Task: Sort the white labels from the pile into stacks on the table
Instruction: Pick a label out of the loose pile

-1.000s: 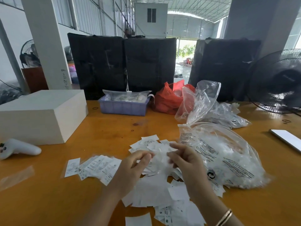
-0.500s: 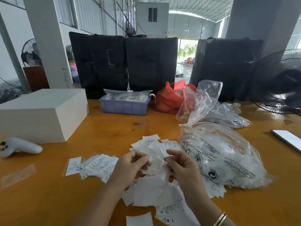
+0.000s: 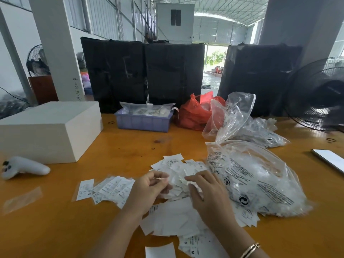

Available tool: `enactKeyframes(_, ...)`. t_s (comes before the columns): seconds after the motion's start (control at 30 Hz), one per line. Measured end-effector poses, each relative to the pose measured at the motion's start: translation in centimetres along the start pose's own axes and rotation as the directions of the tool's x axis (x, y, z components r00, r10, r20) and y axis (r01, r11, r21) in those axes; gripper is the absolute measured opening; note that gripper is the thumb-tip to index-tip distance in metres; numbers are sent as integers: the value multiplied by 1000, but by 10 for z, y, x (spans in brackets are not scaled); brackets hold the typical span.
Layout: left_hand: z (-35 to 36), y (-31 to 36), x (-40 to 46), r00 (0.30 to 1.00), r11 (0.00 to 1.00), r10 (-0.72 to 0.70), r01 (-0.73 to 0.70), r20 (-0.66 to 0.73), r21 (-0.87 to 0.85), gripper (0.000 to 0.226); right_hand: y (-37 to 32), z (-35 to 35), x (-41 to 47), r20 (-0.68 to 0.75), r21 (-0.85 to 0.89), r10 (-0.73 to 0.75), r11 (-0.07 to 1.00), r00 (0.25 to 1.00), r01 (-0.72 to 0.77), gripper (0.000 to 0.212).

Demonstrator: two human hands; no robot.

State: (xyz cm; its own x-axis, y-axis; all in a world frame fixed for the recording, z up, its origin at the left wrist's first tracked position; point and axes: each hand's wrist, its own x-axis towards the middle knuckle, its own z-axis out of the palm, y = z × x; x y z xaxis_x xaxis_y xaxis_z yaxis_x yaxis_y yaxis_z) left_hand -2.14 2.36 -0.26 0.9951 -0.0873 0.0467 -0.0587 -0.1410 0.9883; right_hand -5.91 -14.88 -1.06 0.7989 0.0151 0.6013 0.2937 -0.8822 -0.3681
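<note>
The left hand [image 3: 149, 189] hovers over the near middle of the orange worktop [image 3: 121, 151], fingers curled, thumb and forefinger pinching one small white label [image 3: 160, 179]. The right hand [image 3: 206, 194] sits just beside it at 3 o'clock, a gold bangle [image 3: 250, 249] on its wrist, its fingers curled down into the loose pile of labels [image 3: 178, 170] and pinching a folded one [image 3: 187, 183]. The pile spreads from 12 o'clock of the hands down under them toward the near edge. At 9 o'clock of the left hand lies a fanned row of sorted labels [image 3: 108, 190], printed sides up. At 3 o'clock of the right hand, touching the pile, rests a bulging clear printed bag [image 3: 260, 183]. Further at 9 o'clock lie a white controller [image 3: 24, 167] and a white box [image 3: 48, 129]. Toward 12 o'clock stand a lilac tray [image 3: 143, 121] and a red bag [image 3: 195, 112].
</note>
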Motion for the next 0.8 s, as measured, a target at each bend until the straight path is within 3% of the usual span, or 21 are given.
enactKeyframes(0.1,-1,-2,1,996,1000,16,-17,-88,-10,8,6,1,-1,-26,-106,-15,994,1000,12,13)
enactKeyframes(0.27,-3,-1,4,979,999,24,-29,-200,-22,7,0,9,4,97,-293,-87,950,991,112,21)
enactKeyframes(0.43,-6,-1,5,974,998,44,-55,-222,-43,7,-3,24,9,142,-418,-88,898,986,140,25)
enactKeyframes(0.57,-6,-2,5,976,996,46,-60,-212,-61,7,-3,28,10,191,-435,-124,879,974,197,3)
enactKeyframes(0.7,-5,-3,5,976,996,61,-72,-210,-46,7,-5,23,9,162,-433,-121,883,979,181,20)
enactKeyframes(0.8,-6,-4,5,976,997,69,-75,-206,-19,7,-4,17,7,108,-391,-108,909,988,142,13)
